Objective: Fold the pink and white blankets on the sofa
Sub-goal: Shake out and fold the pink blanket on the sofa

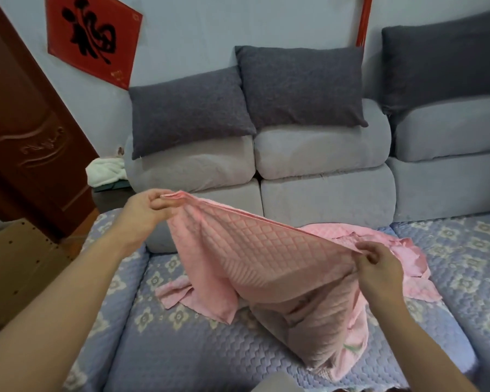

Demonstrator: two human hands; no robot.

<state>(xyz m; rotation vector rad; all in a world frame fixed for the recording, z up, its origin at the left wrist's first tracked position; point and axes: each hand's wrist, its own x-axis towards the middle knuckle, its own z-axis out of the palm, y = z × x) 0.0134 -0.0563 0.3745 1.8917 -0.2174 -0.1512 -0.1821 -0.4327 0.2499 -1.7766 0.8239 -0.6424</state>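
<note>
A pink quilted blanket (pixel 255 261) hangs lifted over the sofa seat, its top edge stretched taut between both hands. My left hand (pixel 147 206) pinches one corner, held high at the left. Lower and to the right, my right hand (pixel 378 264) pinches the other end of that edge. The blanket's lower part lies bunched and spread on the blue flowered seat cover (pixel 181 343). A white blanket (pixel 105 171) lies crumpled on a low stand beside the sofa's left end.
Three dark grey pillows (pixel 300 86) lean on the grey sofa back cushions (pixel 320 151). A brown wooden door (pixel 26 131) stands at the left, with a cardboard box (pixel 14 264) below it. A red wall hanging (pixel 92 35) is above.
</note>
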